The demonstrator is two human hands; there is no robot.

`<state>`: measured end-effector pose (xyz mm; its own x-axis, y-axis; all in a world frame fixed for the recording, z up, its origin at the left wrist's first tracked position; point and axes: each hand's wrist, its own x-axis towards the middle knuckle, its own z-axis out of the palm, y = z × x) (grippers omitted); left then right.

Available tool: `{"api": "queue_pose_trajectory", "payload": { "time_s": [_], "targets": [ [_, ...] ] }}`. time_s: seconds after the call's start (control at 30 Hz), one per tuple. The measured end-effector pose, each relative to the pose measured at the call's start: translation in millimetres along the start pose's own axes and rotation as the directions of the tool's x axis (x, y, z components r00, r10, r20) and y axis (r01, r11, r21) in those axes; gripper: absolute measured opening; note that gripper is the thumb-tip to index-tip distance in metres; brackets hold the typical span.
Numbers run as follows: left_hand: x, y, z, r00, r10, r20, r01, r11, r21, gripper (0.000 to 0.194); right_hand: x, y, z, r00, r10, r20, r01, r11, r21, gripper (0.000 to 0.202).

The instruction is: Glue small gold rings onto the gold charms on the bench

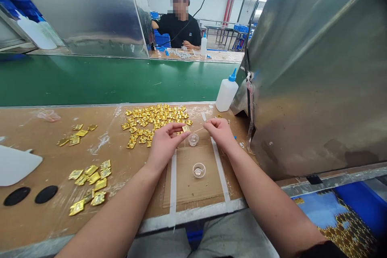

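Between the thumb and fingers of my left hand (163, 145) is a small shiny gold piece (186, 128), roughly square. My right hand (220, 132) pinches a thin pale stick (198, 130), whose far end points at that piece; whether they touch I cannot tell. Just below the stick stands a small clear plastic cup (193, 140). A second clear cup (198, 170) sits nearer to me on a cardboard sheet (187, 193) with white tape along its sides. Behind my left hand spreads a pile of similar gold pieces (154, 117).
Smaller groups of gold pieces (93, 177) lie on the left, near two black ovals (46, 194). At the back right stands a white squeeze bottle (226, 94) beside a large metal panel (311, 80). Beyond the green strip (115, 80), a co-worker (181, 28) sits at another table.
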<state>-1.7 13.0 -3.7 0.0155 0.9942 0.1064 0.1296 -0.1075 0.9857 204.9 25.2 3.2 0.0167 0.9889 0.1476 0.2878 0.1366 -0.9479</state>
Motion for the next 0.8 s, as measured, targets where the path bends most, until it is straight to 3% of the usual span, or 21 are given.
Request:
{"api": "queue_pose_trajectory", "payload": {
  "time_s": [0.17,0.37,0.43,0.5,0.53,0.57,0.63,0.7,0.73,0.77,0.8],
  "targets": [
    [9,3,-3.9,0.992,-0.124,-0.003,0.114,0.922,-0.369,0.051,-4,1,4,0.981,0.03,0.19,0.029,0.954,-0.299,0.036],
    [11,8,-6.8,0.995,-0.098,0.035,0.102,0.844,-0.527,0.048,-8,-2,5,0.986,-0.029,0.162,0.118,0.808,-0.577,0.048],
    [10,8,-6.8,0.997,-0.075,0.025,0.077,0.839,-0.539,0.046,-11,-8,2,0.985,-0.141,0.102,0.174,0.797,-0.579,0.041],
    [10,8,-7.3,0.998,-0.056,0.02,0.058,0.823,-0.565,0.043,-19,-19,1,0.929,-0.367,0.04,0.327,0.766,-0.553,0.031],
    [11,7,-7.9,0.998,-0.053,0.021,0.055,0.805,-0.591,0.042,-25,-27,1,0.86,-0.509,0.031,0.442,0.713,-0.544,0.025],
    [11,7,-8.9,0.998,-0.055,0.029,0.061,0.778,-0.626,0.042,-34,-37,1,0.761,-0.647,0.046,0.564,0.624,-0.541,0.019],
    [13,7,-11.8,0.995,-0.08,0.058,0.098,0.694,-0.713,0.041,-56,-56,3,0.495,-0.859,0.128,0.764,0.361,-0.535,0.015],
    [13,10,-15.3,0.987,-0.131,0.088,0.149,0.587,-0.796,0.038,-84,-72,1,0.218,-0.961,0.171,0.855,0.104,-0.508,0.021],
    [12,13,-17.1,0.982,-0.163,0.093,0.167,0.536,-0.828,0.034,-98,-76,-2,0.113,-0.98,0.161,0.873,0.021,-0.488,0.025],
    [11,16,-18.9,0.976,-0.199,0.089,0.178,0.491,-0.852,0.029,-113,-78,-7,0.033,-0.989,0.141,0.882,-0.037,-0.469,0.029],
    [9,19,-20.6,0.968,-0.236,0.081,0.186,0.464,-0.866,0.022,-127,-76,-15,-0.012,-0.991,0.131,0.886,-0.071,-0.457,0.033]
  ]
}}
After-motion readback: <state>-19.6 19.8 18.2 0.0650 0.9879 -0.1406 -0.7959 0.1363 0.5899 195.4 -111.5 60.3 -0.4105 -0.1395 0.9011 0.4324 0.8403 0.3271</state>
